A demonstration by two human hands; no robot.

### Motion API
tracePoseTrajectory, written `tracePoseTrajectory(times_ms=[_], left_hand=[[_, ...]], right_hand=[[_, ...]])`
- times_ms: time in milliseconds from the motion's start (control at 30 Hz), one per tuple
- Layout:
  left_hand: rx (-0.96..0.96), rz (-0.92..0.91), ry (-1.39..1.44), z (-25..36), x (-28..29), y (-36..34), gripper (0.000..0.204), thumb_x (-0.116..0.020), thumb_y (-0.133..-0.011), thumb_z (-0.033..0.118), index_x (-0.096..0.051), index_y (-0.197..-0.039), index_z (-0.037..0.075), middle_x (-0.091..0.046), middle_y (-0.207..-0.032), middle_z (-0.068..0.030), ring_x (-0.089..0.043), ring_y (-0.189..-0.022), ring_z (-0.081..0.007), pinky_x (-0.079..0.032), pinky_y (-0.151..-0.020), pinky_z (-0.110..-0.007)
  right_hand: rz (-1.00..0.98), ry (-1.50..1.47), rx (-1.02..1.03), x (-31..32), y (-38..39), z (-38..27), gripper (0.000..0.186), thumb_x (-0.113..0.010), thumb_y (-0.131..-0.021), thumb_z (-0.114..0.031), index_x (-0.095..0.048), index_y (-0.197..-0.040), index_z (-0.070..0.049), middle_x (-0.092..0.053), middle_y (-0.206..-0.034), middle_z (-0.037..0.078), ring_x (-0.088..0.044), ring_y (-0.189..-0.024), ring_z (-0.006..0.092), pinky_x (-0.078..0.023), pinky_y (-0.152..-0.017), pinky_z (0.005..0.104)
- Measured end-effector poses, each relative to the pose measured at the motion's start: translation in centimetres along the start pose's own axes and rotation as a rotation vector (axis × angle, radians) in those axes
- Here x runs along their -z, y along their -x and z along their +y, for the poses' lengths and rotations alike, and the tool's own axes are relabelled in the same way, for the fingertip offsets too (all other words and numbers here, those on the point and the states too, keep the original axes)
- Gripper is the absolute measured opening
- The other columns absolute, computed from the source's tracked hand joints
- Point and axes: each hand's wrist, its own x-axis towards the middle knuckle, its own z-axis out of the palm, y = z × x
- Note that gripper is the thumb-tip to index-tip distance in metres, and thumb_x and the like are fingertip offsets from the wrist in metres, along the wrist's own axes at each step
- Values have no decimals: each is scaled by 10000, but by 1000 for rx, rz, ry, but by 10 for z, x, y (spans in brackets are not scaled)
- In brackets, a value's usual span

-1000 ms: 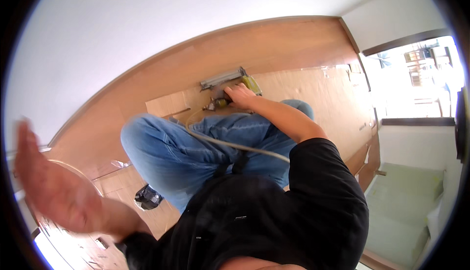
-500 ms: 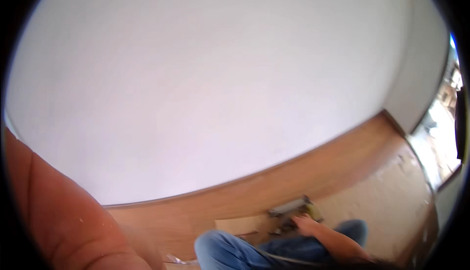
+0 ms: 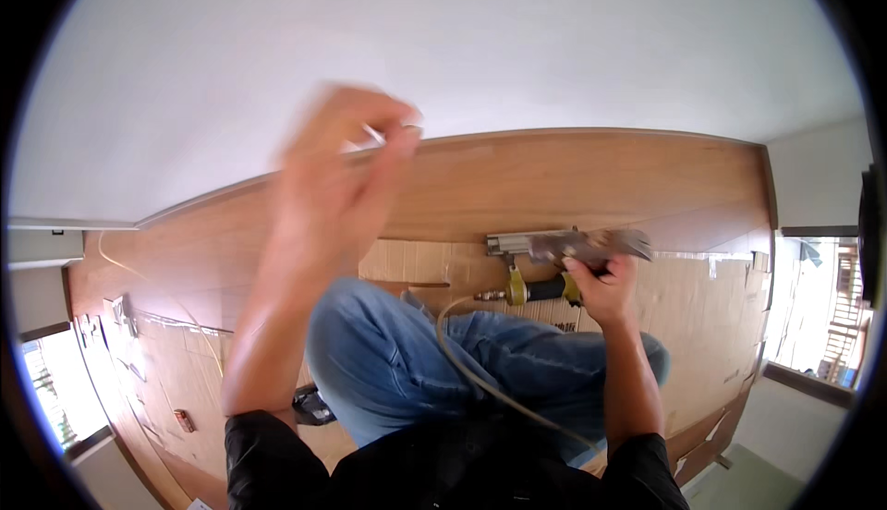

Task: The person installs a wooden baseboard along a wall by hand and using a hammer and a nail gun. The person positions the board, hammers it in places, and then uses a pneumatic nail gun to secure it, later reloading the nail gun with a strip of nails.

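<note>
My left hand (image 3: 346,163) is raised in front of the white wall, smeared by motion. Its thumb and finger meet in a pinch near a tiny pale glint that I cannot make out. Lower on the right, my right hand (image 3: 605,288) grips a worn, grey-brown tool (image 3: 591,246) with a flared right end; its exact kind is unclear. Just beneath and left of that tool lies a yellow-green and black air nail gun (image 3: 540,289), its silver magazine (image 3: 517,242) pointing left. A pale air hose (image 3: 453,348) runs from its fitting across my legs.
Cardboard sheets (image 3: 688,325) cover the floor around my bent knees (image 3: 379,353). A brown wooden strip (image 3: 554,177) runs along the foot of the white wall (image 3: 554,39). A black plastic bag (image 3: 312,406) and a small reddish item (image 3: 185,420) lie at left.
My left hand has moved from close at the lower left to the upper middle, now pinched. My right hand, earlier at the nail gun, now holds the grey-brown tool. The view has shifted.
</note>
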Motion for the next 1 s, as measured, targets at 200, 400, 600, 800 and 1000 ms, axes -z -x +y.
tracePoseTrajectory(times_ms=[200, 400, 600, 800, 1000], left_hand=[[220, -989, -958, -192, -134, 0, 226, -630, -980, 151, -740, -1162, 73, -779, -1065, -130, -765, -1006, -296, -630, -783, -421], [265, -937, -1067, -221, -228, -16, 177, -733, -841, 119, -823, -992, 111, -796, -955, -76, -777, -795, -262, -619, -532, -434], [197, -1024, -1127, -239, -250, -2, 160, -677, -931, 156, -811, -1005, 110, -796, -1058, -63, -777, -986, -248, -624, -777, -396], [178, -968, -935, -227, -228, -13, 190, -654, -971, 145, -827, -1049, 154, -799, -1107, -78, -774, -1047, -235, -628, -820, -401], [124, -906, -984, -247, -235, -4, 193, -652, -972, 141, -821, -1059, 108, -786, -1163, -77, -770, -1071, -229, -638, -849, -388]], right_hand=[[-145, -372, 321, -17, -109, 37, 231, -733, -953, -68, -553, -1098, -53, -654, -964, 94, -661, -854, 215, -582, -765, 398], [220, -219, 455, -112, -176, 14, 93, -734, -946, -4, -644, -959, -24, -681, -899, 44, -644, -846, 137, -557, -801, 335], [219, -393, 519, -142, -193, 5, 204, -788, -925, -27, -611, -824, -42, -639, -716, -2, -570, -612, 98, -477, -537, 304], [330, 98, 579, -163, -208, 13, 294, -801, -935, -161, -588, -762, -55, -597, -618, 20, -554, -568, 116, -464, -521, 332], [273, -222, 530, -173, -211, 12, 206, -804, -907, -45, -643, -777, -54, -623, -689, 9, -587, -595, 129, -456, -550, 302]])
